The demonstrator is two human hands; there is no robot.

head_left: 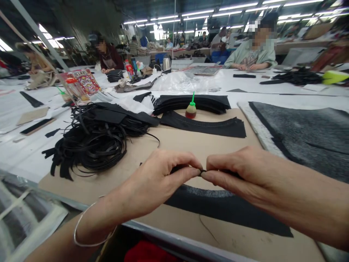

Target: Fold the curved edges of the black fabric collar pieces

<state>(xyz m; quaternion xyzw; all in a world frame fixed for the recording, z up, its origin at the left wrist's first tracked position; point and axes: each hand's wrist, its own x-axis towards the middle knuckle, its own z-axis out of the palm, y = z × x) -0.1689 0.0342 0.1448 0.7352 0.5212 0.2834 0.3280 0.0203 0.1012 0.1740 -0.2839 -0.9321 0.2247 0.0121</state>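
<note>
My left hand [166, 174] and my right hand [237, 171] meet at the fingertips, both pinching a thin black strip [202, 172]. Most of the strip is hidden inside my fingers. Below them, a curved black panel [231, 209] lies flat on the tan board, with a grey fuzzy band along its upper edge. Beyond my hands lies another curved black panel [204, 125] with a stitched-looking line. A small squeeze bottle [191, 110] with a green nozzle and reddish-brown liquid stands just behind that panel.
A heap of black strips [95, 142] lies to the left on the tan board [131, 158]. Stacked black pieces [191, 103] sit at the back. To the right is a dark grey fuzzy pad [302, 131]. Co-workers sit across the white table [272, 89].
</note>
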